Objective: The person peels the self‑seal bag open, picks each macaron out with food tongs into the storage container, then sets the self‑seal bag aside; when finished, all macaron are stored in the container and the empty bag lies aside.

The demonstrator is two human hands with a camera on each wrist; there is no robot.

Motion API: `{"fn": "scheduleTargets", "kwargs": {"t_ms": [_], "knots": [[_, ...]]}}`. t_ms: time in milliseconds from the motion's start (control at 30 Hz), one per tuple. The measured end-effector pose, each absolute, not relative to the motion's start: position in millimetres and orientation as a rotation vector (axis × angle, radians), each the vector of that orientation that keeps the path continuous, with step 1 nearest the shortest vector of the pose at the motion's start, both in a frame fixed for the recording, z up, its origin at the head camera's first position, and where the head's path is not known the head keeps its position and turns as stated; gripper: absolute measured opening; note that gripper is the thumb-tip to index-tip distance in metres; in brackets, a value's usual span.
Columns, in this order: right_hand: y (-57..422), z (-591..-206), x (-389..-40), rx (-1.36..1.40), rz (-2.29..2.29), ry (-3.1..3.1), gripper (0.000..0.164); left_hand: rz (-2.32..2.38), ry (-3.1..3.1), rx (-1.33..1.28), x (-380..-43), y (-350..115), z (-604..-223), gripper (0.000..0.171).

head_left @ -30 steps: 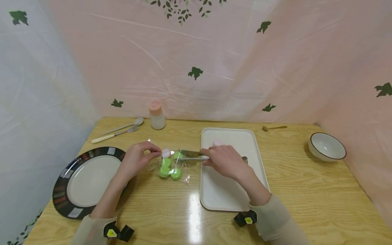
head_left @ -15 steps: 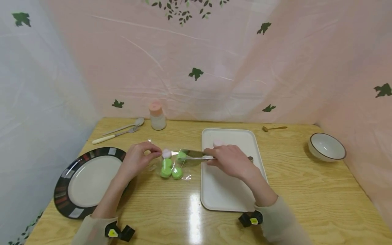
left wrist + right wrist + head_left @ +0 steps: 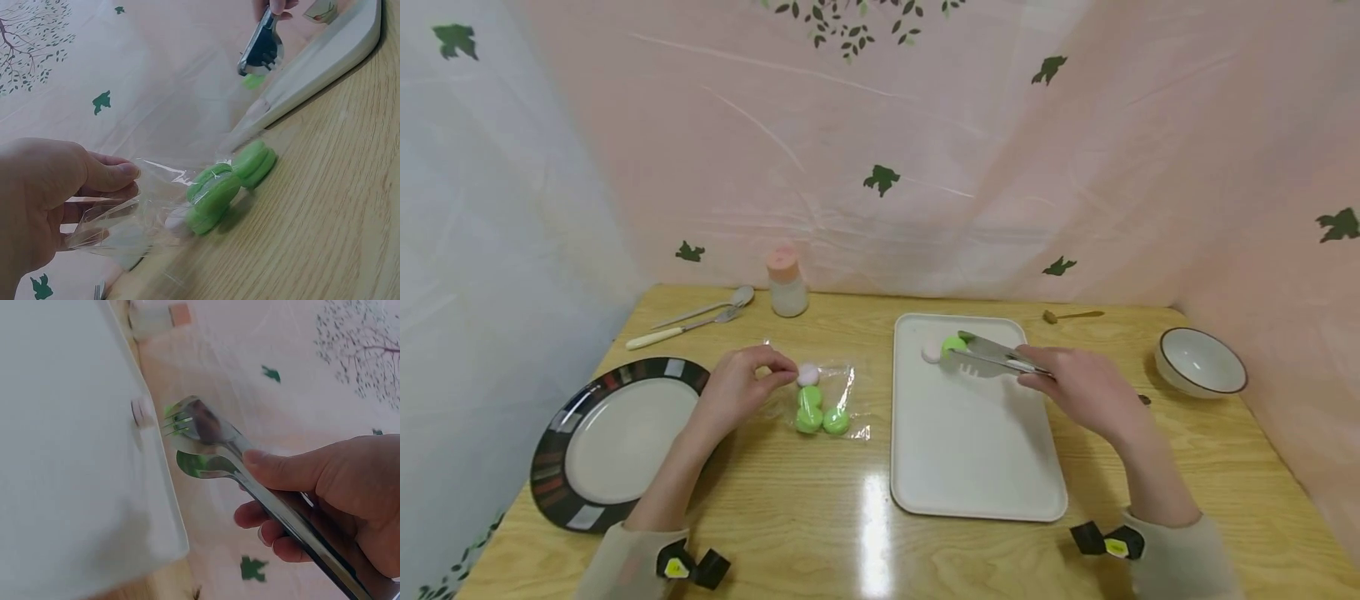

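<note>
My left hand (image 3: 741, 387) pinches the rim of a clear plastic bag (image 3: 153, 178) between thumb and fingertips. Inside the bag lie several green macarons (image 3: 215, 194) and a pale lilac one (image 3: 808, 375), on the wood. My right hand (image 3: 1078, 387) grips metal tongs (image 3: 1000, 358), one end fork-shaped, the other spoon-like. Between their tips is a green macaron (image 3: 953, 345), held over the far part of a white tray (image 3: 977, 458). Just left of it, a pale pink macaron (image 3: 932, 352) sits on the tray.
A dark-rimmed plate (image 3: 625, 442) is at the left, partly behind my left forearm. Behind it lie a fork (image 3: 658, 338) and a spoon (image 3: 742, 296), beside a pink-capped jar (image 3: 787, 287). On the right are a small wooden spoon (image 3: 1075, 314) and a white bowl (image 3: 1198, 367).
My right hand has moved right with the tongs, carrying a green macaron out of the bag and over the tray. My left hand has stayed at the bag.
</note>
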State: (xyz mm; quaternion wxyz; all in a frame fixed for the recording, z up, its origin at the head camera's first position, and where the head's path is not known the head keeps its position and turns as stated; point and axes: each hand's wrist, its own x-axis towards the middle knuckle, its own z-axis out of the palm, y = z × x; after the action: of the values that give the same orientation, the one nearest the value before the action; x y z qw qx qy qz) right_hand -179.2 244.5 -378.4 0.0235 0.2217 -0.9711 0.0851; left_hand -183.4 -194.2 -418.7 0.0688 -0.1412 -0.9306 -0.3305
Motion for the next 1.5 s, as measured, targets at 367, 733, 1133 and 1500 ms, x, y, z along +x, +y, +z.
{"fn": "scheduleTargets", "kwargs": {"t_ms": [367, 733, 1133, 1500], "knots": [[275.9, -385.6, -183.6, 0.593, 0.214, -3.057, 0.037, -1.021, -2.786, -0.435, -182.7, -194.2, -420.2, 0.003], [275.7, -393.8, -187.1, 0.591, 0.201, -3.061, 0.037, -1.018, -2.808, -0.423, -182.9, -195.4, -417.6, 0.003], [273.8, -394.0, -189.9, 0.579, 0.212, -3.099, 0.035, -1.001, -2.792, -0.429, -182.6, -196.3, -419.3, 0.003], [274.5, -395.3, -189.7, 0.572, 0.202, -3.107, 0.037, -0.996, -2.779, -0.454, -182.9, -195.8, -418.5, 0.003]]}}
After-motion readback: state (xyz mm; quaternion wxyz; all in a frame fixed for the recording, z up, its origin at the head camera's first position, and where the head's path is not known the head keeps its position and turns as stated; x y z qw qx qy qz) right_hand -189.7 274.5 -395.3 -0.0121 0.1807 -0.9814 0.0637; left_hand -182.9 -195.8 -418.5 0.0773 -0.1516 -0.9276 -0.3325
